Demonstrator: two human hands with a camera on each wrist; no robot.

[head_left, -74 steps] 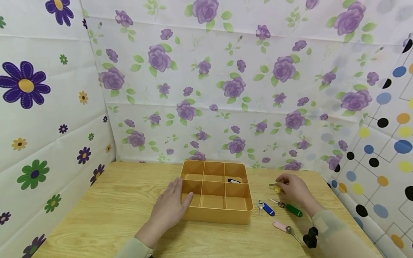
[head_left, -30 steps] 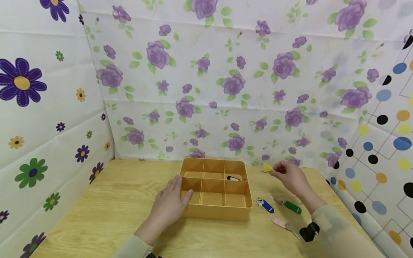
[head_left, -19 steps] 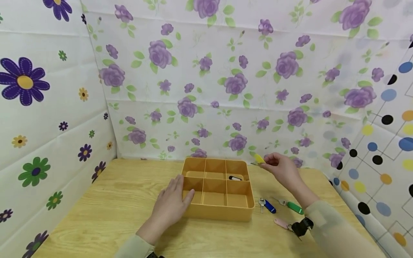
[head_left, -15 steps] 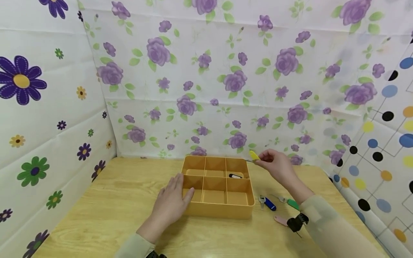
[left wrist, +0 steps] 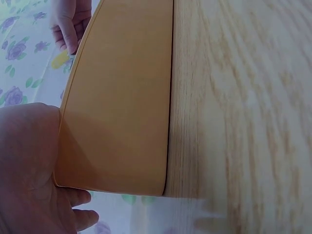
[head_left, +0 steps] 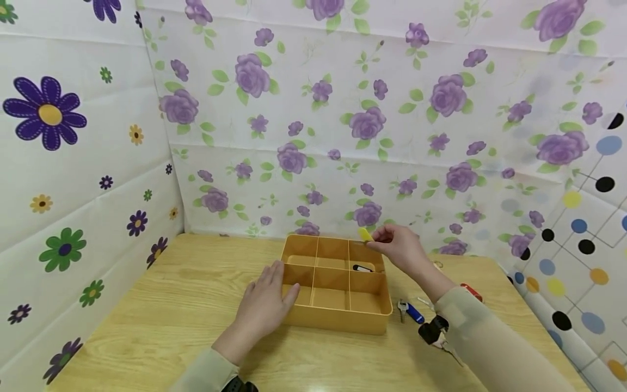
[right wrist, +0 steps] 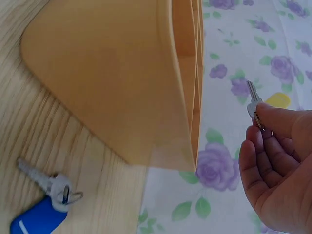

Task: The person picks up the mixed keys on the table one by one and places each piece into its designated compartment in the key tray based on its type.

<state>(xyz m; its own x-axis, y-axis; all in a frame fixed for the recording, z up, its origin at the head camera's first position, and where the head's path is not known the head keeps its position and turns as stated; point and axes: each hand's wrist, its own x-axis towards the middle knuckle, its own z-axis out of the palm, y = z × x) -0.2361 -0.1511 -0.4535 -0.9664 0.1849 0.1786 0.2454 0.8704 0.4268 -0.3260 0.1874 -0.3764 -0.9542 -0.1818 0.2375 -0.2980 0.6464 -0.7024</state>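
My left hand [head_left: 262, 305] rests against the left front corner of a tan six-part organizer box [head_left: 338, 320], its fingers straight along the rim. In the left wrist view, the palm lies over the box's edge. My right hand [head_left: 399, 247] pinches a key with a yellow tag [head_left: 365, 234] over the back right compartment. The right wrist view shows the silver key [right wrist: 253, 100] sticking out past the thumb and forefinger, above rim level. Inside that same compartment lies a black-edged tag with a white label [head_left: 362, 268].
To the right of the box, a key with a blue tag [head_left: 414, 312] lies on the wooden table [head_left: 196, 337]. A red tag [head_left: 471, 293] lies beyond the right forearm, which partly covers another key [head_left: 453, 354]. Patterned cloth [head_left: 313, 114] closes off the back and sides.
My right hand has lifted the key with the yellow tag off the table and carried it left over the box. The forearm now covers the green and pink tags. My left hand stays put.
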